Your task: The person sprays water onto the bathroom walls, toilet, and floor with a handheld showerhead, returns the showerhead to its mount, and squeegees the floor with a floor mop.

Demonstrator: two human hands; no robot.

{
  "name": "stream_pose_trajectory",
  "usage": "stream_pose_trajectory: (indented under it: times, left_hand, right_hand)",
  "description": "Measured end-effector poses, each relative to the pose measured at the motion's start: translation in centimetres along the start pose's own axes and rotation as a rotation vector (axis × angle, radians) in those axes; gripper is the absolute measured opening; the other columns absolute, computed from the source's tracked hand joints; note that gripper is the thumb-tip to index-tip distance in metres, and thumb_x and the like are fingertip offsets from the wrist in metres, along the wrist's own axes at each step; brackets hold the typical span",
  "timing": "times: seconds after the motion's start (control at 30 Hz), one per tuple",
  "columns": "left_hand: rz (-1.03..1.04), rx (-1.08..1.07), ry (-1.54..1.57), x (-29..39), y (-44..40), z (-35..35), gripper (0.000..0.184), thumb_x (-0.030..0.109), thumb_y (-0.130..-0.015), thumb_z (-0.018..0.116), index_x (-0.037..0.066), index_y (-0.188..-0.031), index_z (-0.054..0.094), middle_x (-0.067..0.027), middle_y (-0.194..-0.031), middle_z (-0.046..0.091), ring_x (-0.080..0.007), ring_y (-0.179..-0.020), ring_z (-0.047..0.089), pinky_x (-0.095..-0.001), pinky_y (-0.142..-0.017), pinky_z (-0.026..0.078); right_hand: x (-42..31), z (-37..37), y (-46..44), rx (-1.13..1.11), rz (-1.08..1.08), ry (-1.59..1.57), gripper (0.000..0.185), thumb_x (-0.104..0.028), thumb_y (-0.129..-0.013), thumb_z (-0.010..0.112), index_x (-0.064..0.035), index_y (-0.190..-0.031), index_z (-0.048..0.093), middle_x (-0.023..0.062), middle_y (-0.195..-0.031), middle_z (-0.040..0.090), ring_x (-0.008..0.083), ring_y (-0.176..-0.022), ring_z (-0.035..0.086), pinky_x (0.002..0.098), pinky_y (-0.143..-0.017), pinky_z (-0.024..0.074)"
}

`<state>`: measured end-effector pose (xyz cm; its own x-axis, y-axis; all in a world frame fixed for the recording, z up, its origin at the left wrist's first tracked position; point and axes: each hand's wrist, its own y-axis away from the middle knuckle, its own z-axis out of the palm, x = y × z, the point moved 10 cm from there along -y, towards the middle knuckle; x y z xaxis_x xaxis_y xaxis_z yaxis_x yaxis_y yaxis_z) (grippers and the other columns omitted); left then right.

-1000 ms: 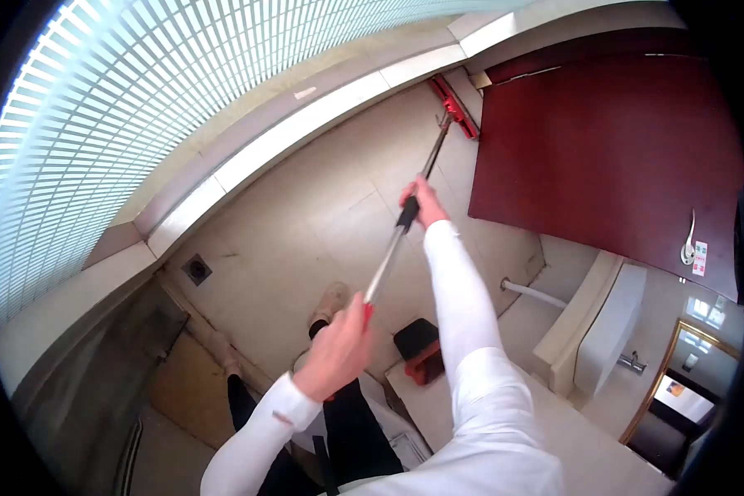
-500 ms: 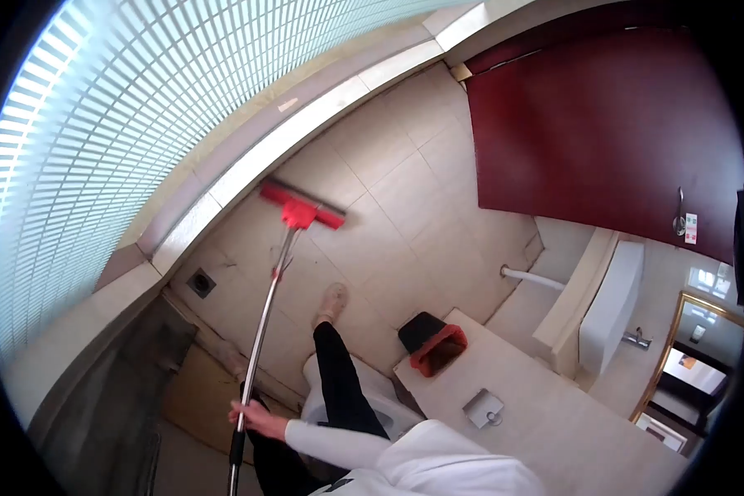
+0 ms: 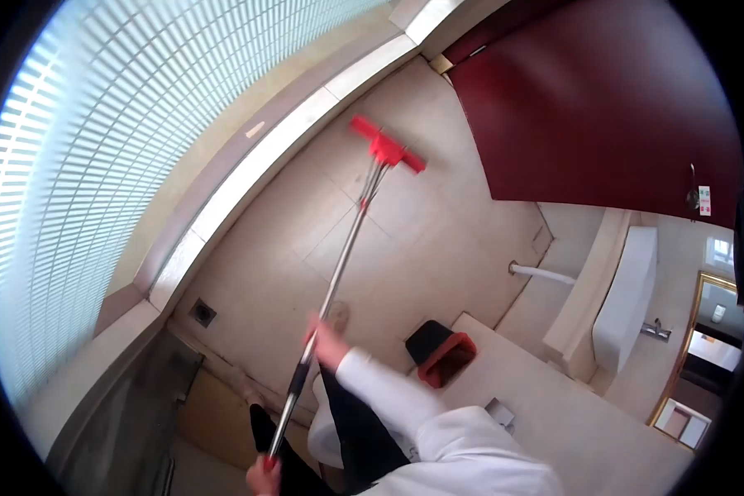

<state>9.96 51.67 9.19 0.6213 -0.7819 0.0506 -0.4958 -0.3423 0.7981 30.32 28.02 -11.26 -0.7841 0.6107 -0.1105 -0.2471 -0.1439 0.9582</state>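
A mop with a long silver pole and a wide red head stretches diagonally across the view. Its head is on the beige tiled floor, between the ledge under the window and the dark red door. My right hand, in a white sleeve, is closed around the pole just above a black grip section. Lower down, my left hand is closed near the pole's end, beside a red part. One of my feet shows partly behind the pole.
A black bin with a red liner stands on the floor by the wall at right. A floor drain lies at left. A toilet is by my legs, and a white sink is at right. The dark red door is at upper right.
The mop head has moved away from me and to the right, toward the door. My right hand has moved up and right with the pole. My left hand has come into view at the lower end.
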Motion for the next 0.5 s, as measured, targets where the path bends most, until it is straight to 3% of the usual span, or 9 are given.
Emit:
stream_pose_trajectory:
  times: [0.03,0.1,0.13,0.17,0.23,0.3,0.33,0.4,0.5]
  left_hand:
    - [0.075,0.073,-0.003,6.6,-2.6,-0.6,0.026,0.034,-0.066,0.063,0.012,-0.068,0.051,-0.0126,-0.057,0.054,-0.0328,-0.058,0.055,-0.0430,-0.052,0.042]
    - [0.172,0.136,0.053,19.2,-6.2,-2.6,0.025,0.033,-0.069,0.062,0.010,-0.075,0.054,-0.0143,-0.061,0.056,-0.0336,-0.060,0.056,-0.0430,-0.052,0.042]
    - [0.296,0.101,0.162,28.7,-7.9,-4.2,0.026,0.031,-0.070,0.062,0.009,-0.081,0.055,-0.0151,-0.064,0.057,-0.0343,-0.062,0.056,-0.0434,-0.054,0.042]
    - [0.388,0.069,0.234,33.0,-7.8,-4.7,0.025,0.027,-0.071,0.062,0.008,-0.085,0.055,-0.0164,-0.066,0.056,-0.0358,-0.064,0.055,-0.0437,-0.055,0.043]
    - [0.537,-0.017,0.418,38.2,-7.3,-3.8,0.025,0.019,-0.074,0.058,0.008,-0.095,0.049,-0.0188,-0.072,0.056,-0.0377,-0.068,0.054,-0.0443,-0.058,0.042]
    - [0.544,-0.155,0.442,38.8,-7.2,-2.2,0.029,0.018,-0.076,0.056,0.007,-0.100,0.046,-0.0196,-0.075,0.056,-0.0385,-0.069,0.054,-0.0439,-0.058,0.042]
    - [0.538,-0.152,0.441,37.4,-7.5,-1.1,0.029,0.018,-0.076,0.056,0.007,-0.101,0.045,-0.0197,-0.074,0.056,-0.0386,-0.069,0.054,-0.0433,-0.058,0.043]
    - [0.419,-0.236,0.431,32.1,-7.3,0.3,0.029,0.019,-0.078,0.055,0.007,-0.102,0.044,-0.0192,-0.074,0.056,-0.0370,-0.069,0.055,-0.0415,-0.058,0.043]
    - [0.195,-0.215,0.284,20.6,-5.2,0.6,0.019,0.020,-0.077,0.054,0.005,-0.088,0.048,-0.0171,-0.064,0.055,-0.0367,-0.062,0.055,-0.0386,-0.054,0.043]
  right_hand:
    - [-5.6,-2.5,-3.7,0.087,-0.097,-0.083,0.036,-0.037,-0.081,0.051,-0.0110,-0.058,0.042,0.0025,-0.050,0.040,0.0147,-0.044,0.043,0.0284,-0.040,0.0357]
    - [-19.8,-2.3,-5.1,0.023,-0.345,-0.006,0.036,-0.036,-0.081,0.050,-0.0110,-0.056,0.041,0.0026,-0.048,0.039,0.0147,-0.044,0.043,0.0283,-0.041,0.0359]
    - [-31.3,-1.9,-3.8,0.040,-0.669,0.407,0.039,-0.038,-0.082,0.047,-0.0109,-0.055,0.040,0.0025,-0.047,0.038,0.0152,-0.043,0.041,0.0283,-0.041,0.0366]
    - [-36.0,-1.2,-2.3,0.046,-0.870,0.395,0.041,-0.041,-0.083,0.044,-0.0106,-0.055,0.039,0.0024,-0.048,0.037,0.0153,-0.041,0.039,0.0289,-0.042,0.0366]
    - [-40.5,-4.6,-7.1,0.086,-0.622,0.115,0.043,-0.042,-0.082,0.042,-0.0094,-0.054,0.039,0.0026,-0.046,0.038,0.0165,-0.040,0.040,0.0311,-0.041,0.0359]
    - [-41.2,-5.6,-7.2,0.195,-0.683,0.480,0.046,-0.044,-0.082,0.043,-0.0082,-0.053,0.039,0.0045,-0.044,0.039,0.0186,-0.038,0.042,0.0325,-0.041,0.0366]
    - [-39.6,-6.3,-7.6,0.287,-0.651,0.419,0.042,-0.039,-0.081,0.044,-0.0091,-0.052,0.039,0.0032,-0.043,0.038,0.0165,-0.037,0.040,0.0311,-0.039,0.0357]
    - [-33.4,-7.6,-7.9,0.458,-0.604,0.476,0.039,-0.036,-0.080,0.046,-0.0090,-0.053,0.039,0.0038,-0.042,0.039,0.0162,-0.037,0.040,0.0320,-0.039,0.0350]
    - [-21.1,-8.1,-7.4,0.651,-0.840,0.609,0.046,-0.043,-0.081,0.044,-0.0062,-0.054,0.037,0.0065,-0.047,0.040,0.0184,-0.043,0.041,0.0343,-0.041,0.0335]
